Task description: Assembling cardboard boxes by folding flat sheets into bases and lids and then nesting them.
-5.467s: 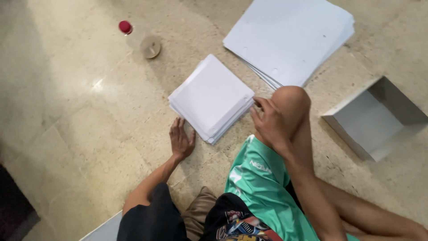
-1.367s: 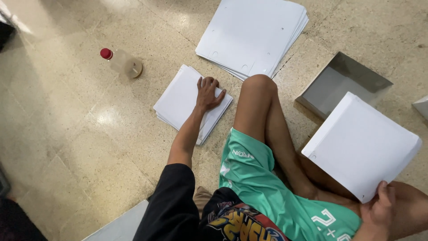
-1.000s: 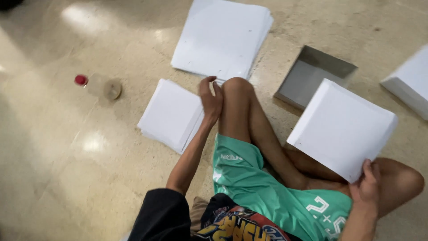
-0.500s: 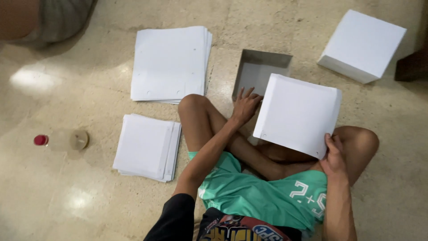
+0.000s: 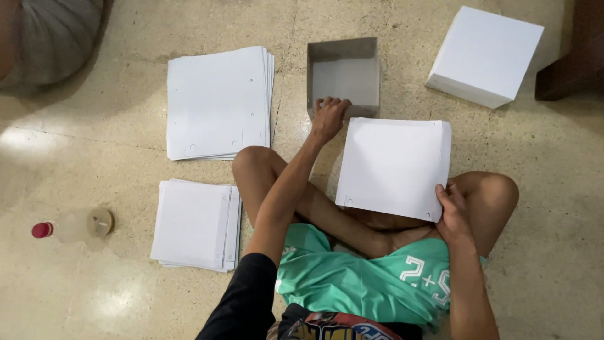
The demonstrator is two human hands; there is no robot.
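Observation:
I sit cross-legged on a stone floor. My right hand [image 5: 454, 213] grips the near right corner of a flat white box lid [image 5: 395, 167] held over my lap. My left hand [image 5: 329, 117] reaches forward and rests its fingers on the near rim of an open grey box tray [image 5: 343, 75] lying just beyond the lid. Whether that hand clasps the rim or only touches it is unclear.
A large stack of white die-cut sheets [image 5: 217, 102] lies at the back left, a smaller white stack [image 5: 195, 224] by my left knee. A closed white box [image 5: 484, 55] sits at the back right beside dark furniture [image 5: 571, 56]. A clear bottle with a red cap [image 5: 72, 225] lies far left. Another person's clothing [image 5: 53, 38] shows top left.
My left hand left the small white stack, crossed over my knee and reached the grey tray. My right hand brought the white lid in front of me. My view swung right.

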